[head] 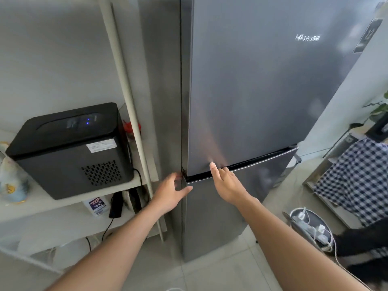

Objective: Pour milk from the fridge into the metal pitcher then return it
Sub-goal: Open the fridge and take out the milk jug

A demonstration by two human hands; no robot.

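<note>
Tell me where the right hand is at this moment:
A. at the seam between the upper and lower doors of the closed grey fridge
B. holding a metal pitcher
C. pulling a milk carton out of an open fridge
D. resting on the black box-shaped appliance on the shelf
A: the right hand has its fingers at the dark seam under the tall grey steel fridge's upper door, which is closed, nothing held.

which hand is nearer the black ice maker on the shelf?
Left. The left hand is at the fridge's left corner edge, just right of the ice maker. The right hand is farther right, on the door seam.
</note>
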